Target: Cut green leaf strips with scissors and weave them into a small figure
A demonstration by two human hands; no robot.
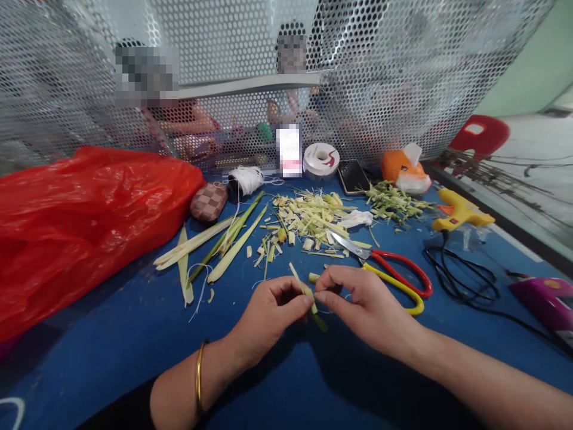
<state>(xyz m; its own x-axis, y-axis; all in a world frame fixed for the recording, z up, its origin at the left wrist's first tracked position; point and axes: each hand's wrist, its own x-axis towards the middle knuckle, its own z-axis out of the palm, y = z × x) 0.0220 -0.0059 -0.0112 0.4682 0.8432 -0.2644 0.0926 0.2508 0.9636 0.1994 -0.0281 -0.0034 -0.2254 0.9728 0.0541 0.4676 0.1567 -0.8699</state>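
Observation:
Thumb and fingers of my left hand pinch a narrow pale-green leaf strip above the blue table. My right hand meets it from the other side, its thumb and forefinger closed at the strip. A thin white thread seems to run by the fingertips; its hold is mostly hidden. Just beyond my right hand lie scissors with one red and one yellow handle, blades apart. Long leaf blades rest to the left, and a heap of cut leaf scraps lies ahead.
A large red plastic bag fills the left side. Toward the back sit a white thread ball, a checkered pouch, a ribbon spool, a phone and an orange tissue pack. A yellow glue gun with black cord lies right.

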